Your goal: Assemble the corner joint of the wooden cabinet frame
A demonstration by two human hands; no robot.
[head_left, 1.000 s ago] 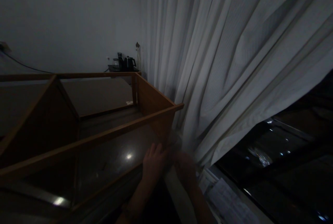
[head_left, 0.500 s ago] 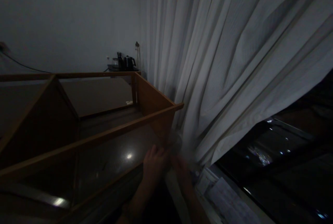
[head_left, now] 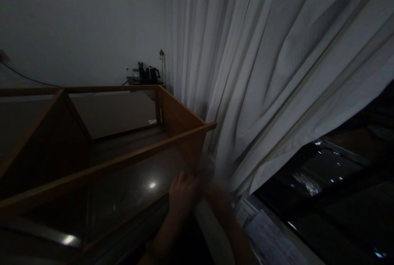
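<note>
A wooden frame [head_left: 129, 159] with open tops and an upright side panel [head_left: 181, 113] fills the left of the view. By its near right corner, low down, is my left hand [head_left: 184, 189], its fingers curled inward. What those fingers grip is too dark to make out. Close beside it on the right, my right hand [head_left: 217, 197] is smeared by motion, and its fingers do not show clearly. Between and just above both hands there is a blurred, greyish patch that I cannot name. A pale strip [head_left: 212, 226] runs down below my right hand.
Long white curtains [head_left: 234, 72] hang right beside the frame's corner. A black kettle [head_left: 152, 74] stands on a small dark surface by the back wall. White boxy things [head_left: 267, 232] lie at the lower right, beside a dark window [head_left: 338, 187].
My right hand has shifted slightly up and to the right, its forearm swinging right and uncovering more of the pale strip. My left hand stays nearly in place.
</note>
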